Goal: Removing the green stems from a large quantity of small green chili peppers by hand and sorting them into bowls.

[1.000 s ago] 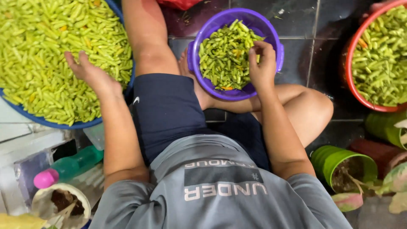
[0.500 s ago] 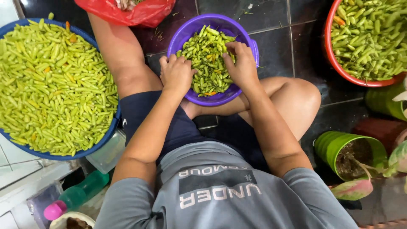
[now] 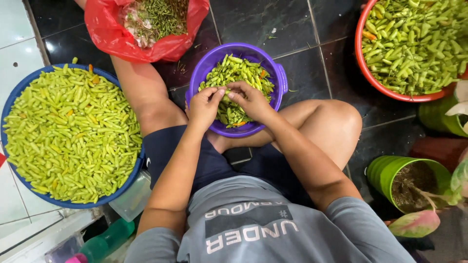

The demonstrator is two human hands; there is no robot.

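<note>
Now meeting over the purple bowl (image 3: 280, 78), left hand (image 3: 204, 106) and right hand (image 3: 249, 100) both pinching one green chili (image 3: 225, 95), destemming, next needing a twist.

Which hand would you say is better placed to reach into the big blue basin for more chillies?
Probably the left hand: the blue basin of green chillies lies on that side, beside the left thigh. The right hand would have to cross over the purple bowl.
</note>
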